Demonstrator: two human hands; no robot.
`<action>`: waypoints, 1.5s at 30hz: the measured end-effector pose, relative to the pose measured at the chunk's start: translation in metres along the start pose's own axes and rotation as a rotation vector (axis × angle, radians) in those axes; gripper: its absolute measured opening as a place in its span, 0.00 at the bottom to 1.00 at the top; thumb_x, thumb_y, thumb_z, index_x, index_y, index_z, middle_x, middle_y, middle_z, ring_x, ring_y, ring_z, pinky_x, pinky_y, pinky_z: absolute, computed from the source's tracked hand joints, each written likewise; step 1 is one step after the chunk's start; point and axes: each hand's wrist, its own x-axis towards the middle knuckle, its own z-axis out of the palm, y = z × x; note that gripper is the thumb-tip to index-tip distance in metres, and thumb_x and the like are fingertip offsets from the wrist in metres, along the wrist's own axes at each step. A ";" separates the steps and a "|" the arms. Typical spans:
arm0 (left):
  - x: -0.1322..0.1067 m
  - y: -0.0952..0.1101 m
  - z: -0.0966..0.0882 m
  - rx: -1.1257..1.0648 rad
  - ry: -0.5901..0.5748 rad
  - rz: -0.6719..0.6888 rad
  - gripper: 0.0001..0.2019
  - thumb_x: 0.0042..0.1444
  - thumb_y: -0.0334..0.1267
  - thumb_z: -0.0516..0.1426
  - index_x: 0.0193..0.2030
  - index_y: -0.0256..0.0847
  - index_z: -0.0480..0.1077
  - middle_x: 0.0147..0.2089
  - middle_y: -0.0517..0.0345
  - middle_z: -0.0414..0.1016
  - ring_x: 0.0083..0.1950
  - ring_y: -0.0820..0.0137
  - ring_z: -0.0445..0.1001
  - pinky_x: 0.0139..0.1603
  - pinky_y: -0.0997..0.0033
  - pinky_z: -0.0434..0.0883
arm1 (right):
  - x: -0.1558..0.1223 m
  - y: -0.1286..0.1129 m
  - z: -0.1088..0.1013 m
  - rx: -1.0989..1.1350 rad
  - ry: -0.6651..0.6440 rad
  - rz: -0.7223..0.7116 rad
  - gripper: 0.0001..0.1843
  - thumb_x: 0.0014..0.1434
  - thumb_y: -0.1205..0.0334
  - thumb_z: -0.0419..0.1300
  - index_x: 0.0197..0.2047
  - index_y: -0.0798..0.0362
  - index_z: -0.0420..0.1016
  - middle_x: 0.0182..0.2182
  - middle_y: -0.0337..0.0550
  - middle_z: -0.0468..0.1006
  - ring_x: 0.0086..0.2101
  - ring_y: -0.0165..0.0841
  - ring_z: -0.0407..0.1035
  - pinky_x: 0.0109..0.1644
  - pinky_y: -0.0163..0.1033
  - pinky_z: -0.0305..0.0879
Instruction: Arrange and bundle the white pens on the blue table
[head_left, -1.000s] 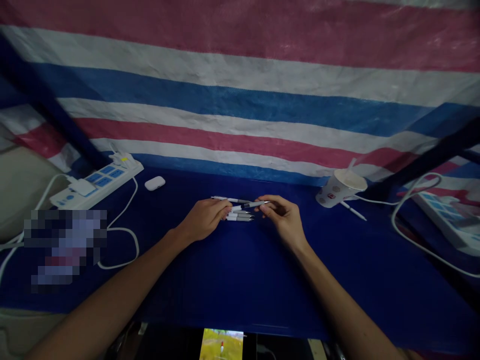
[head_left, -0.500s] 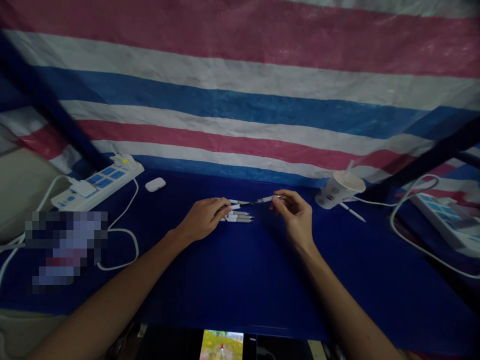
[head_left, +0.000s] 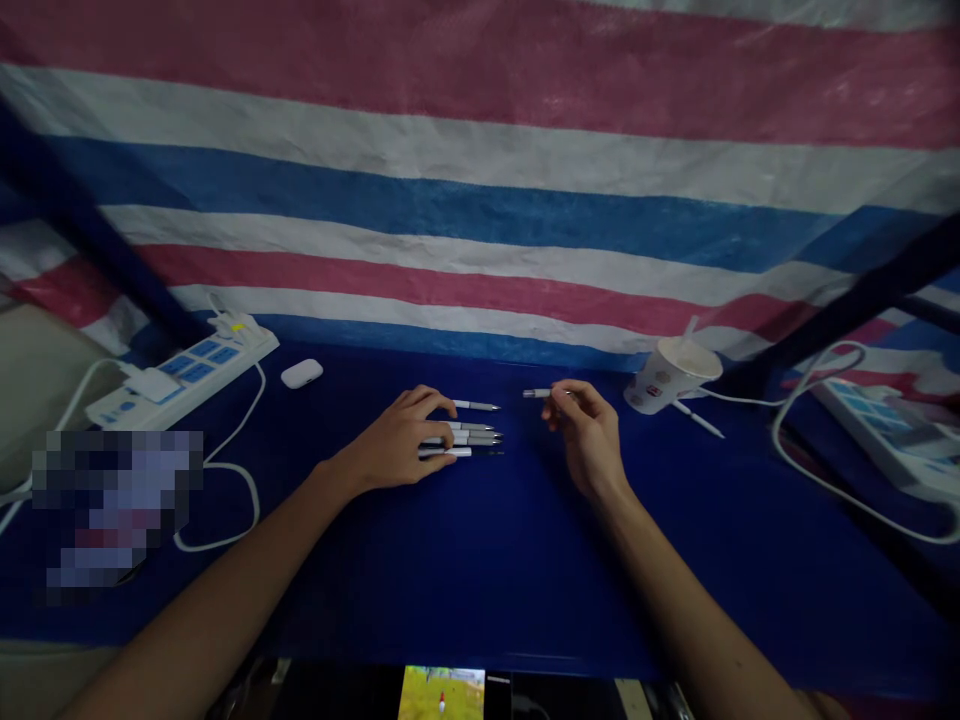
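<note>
My left hand [head_left: 401, 440] is low over several white-and-grey pens lying side by side on the blue table [head_left: 480, 570]. Its thumb and a finger are closed on the nearest one, a white pen [head_left: 460, 453] with a thin dark refill bared at its right end. Just beyond lie the grey-gripped pens [head_left: 480, 437], and a farther pen [head_left: 476, 406] lies by the fingertips; their left ends are hidden under the hand. To the right, my right hand [head_left: 589, 420] pinches a short pen barrel piece [head_left: 536, 393], held apart from the row and pointing left.
A paper cup [head_left: 670, 378] with a straw stands at right, a white pen [head_left: 701, 420] beside it. At left are a power strip [head_left: 199, 375], a white earbud case [head_left: 302, 374] and a blurred-out item [head_left: 124, 510]. Cables run along both sides. A lit phone screen [head_left: 442, 693] shows below the front edge.
My left hand has moved toward me, bringing the white pen with the bared refill to the near side of the row. My right hand still holds the barrel piece, now farther from that refill.
</note>
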 end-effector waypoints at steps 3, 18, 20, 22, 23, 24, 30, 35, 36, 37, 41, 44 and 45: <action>0.000 0.000 0.001 -0.008 -0.035 -0.016 0.04 0.58 0.41 0.63 0.35 0.45 0.76 0.57 0.55 0.69 0.61 0.57 0.63 0.61 0.51 0.65 | -0.001 0.003 0.002 -0.012 -0.054 0.021 0.10 0.56 0.58 0.69 0.39 0.51 0.76 0.25 0.38 0.76 0.26 0.30 0.69 0.28 0.34 0.60; 0.000 -0.002 0.002 0.012 -0.024 0.024 0.03 0.57 0.40 0.65 0.37 0.47 0.77 0.55 0.57 0.71 0.59 0.58 0.65 0.60 0.50 0.66 | -0.011 0.009 0.011 -0.226 -0.281 0.019 0.12 0.53 0.55 0.72 0.35 0.54 0.79 0.20 0.38 0.77 0.21 0.28 0.67 0.26 0.35 0.61; 0.000 -0.003 0.002 0.006 -0.005 0.041 0.03 0.56 0.40 0.65 0.37 0.47 0.77 0.54 0.56 0.71 0.58 0.58 0.66 0.60 0.50 0.67 | -0.011 0.010 0.012 -0.212 -0.302 0.016 0.11 0.54 0.55 0.71 0.36 0.54 0.80 0.22 0.40 0.79 0.22 0.29 0.69 0.27 0.36 0.63; 0.000 -0.004 0.003 -0.003 0.015 0.056 0.03 0.56 0.40 0.65 0.37 0.47 0.77 0.53 0.56 0.72 0.58 0.58 0.66 0.59 0.50 0.67 | -0.011 0.011 0.012 -0.207 -0.313 0.020 0.12 0.54 0.55 0.70 0.37 0.54 0.80 0.23 0.41 0.80 0.23 0.30 0.70 0.27 0.36 0.64; 0.000 -0.004 0.004 -0.007 0.022 0.061 0.03 0.56 0.40 0.66 0.37 0.47 0.77 0.53 0.56 0.72 0.58 0.58 0.67 0.59 0.50 0.68 | -0.011 0.011 0.012 -0.211 -0.317 0.021 0.12 0.54 0.55 0.70 0.37 0.54 0.80 0.23 0.41 0.80 0.23 0.30 0.71 0.27 0.36 0.64; 0.000 -0.004 0.004 -0.008 0.026 0.064 0.05 0.55 0.40 0.66 0.38 0.48 0.77 0.53 0.56 0.72 0.58 0.58 0.67 0.59 0.51 0.68 | -0.011 0.010 0.012 -0.219 -0.322 0.022 0.12 0.54 0.54 0.70 0.37 0.54 0.80 0.23 0.41 0.80 0.23 0.30 0.70 0.27 0.36 0.64; 0.003 0.000 0.001 -0.023 0.111 0.016 0.13 0.58 0.49 0.65 0.44 0.44 0.74 0.48 0.55 0.75 0.53 0.61 0.69 0.57 0.55 0.67 | -0.016 0.004 0.015 -0.275 -0.380 0.022 0.11 0.58 0.55 0.68 0.35 0.54 0.78 0.21 0.38 0.77 0.23 0.28 0.69 0.28 0.35 0.62; 0.003 0.004 0.000 -0.042 0.157 0.032 0.10 0.65 0.46 0.60 0.46 0.43 0.73 0.45 0.56 0.77 0.49 0.64 0.71 0.53 0.60 0.66 | -0.024 0.003 0.021 -0.266 -0.385 -0.005 0.10 0.60 0.55 0.66 0.34 0.53 0.75 0.24 0.38 0.78 0.23 0.28 0.68 0.29 0.35 0.62; 0.003 0.004 0.001 -0.044 0.166 0.044 0.09 0.66 0.45 0.58 0.45 0.43 0.74 0.45 0.56 0.77 0.49 0.64 0.71 0.53 0.61 0.66 | -0.025 0.003 0.022 -0.265 -0.375 -0.014 0.10 0.61 0.55 0.65 0.34 0.53 0.75 0.25 0.38 0.78 0.23 0.28 0.68 0.29 0.35 0.62; 0.003 0.005 0.002 -0.045 0.177 0.056 0.09 0.68 0.43 0.56 0.44 0.43 0.74 0.44 0.57 0.77 0.49 0.65 0.72 0.52 0.61 0.66 | -0.026 0.004 0.024 -0.272 -0.367 -0.023 0.11 0.61 0.54 0.65 0.34 0.53 0.74 0.25 0.38 0.77 0.23 0.28 0.68 0.29 0.35 0.62; 0.004 0.006 0.007 -0.034 0.245 0.076 0.09 0.69 0.42 0.55 0.42 0.43 0.74 0.42 0.57 0.78 0.46 0.66 0.72 0.51 0.61 0.65 | -0.030 0.002 0.025 -0.354 -0.345 -0.066 0.13 0.64 0.52 0.62 0.32 0.52 0.72 0.24 0.36 0.74 0.23 0.28 0.65 0.28 0.35 0.59; 0.005 0.007 0.007 -0.007 0.298 0.042 0.09 0.68 0.43 0.56 0.40 0.42 0.73 0.39 0.58 0.78 0.42 0.67 0.72 0.49 0.62 0.66 | -0.030 0.001 0.025 -0.396 -0.332 -0.085 0.15 0.65 0.51 0.60 0.31 0.51 0.71 0.22 0.35 0.71 0.22 0.28 0.63 0.28 0.35 0.57; 0.005 0.007 0.007 0.003 0.320 0.025 0.10 0.68 0.43 0.56 0.39 0.41 0.72 0.38 0.59 0.78 0.41 0.68 0.72 0.48 0.62 0.66 | -0.030 0.001 0.025 -0.410 -0.331 -0.087 0.16 0.66 0.51 0.59 0.30 0.51 0.70 0.21 0.35 0.71 0.22 0.28 0.63 0.28 0.36 0.57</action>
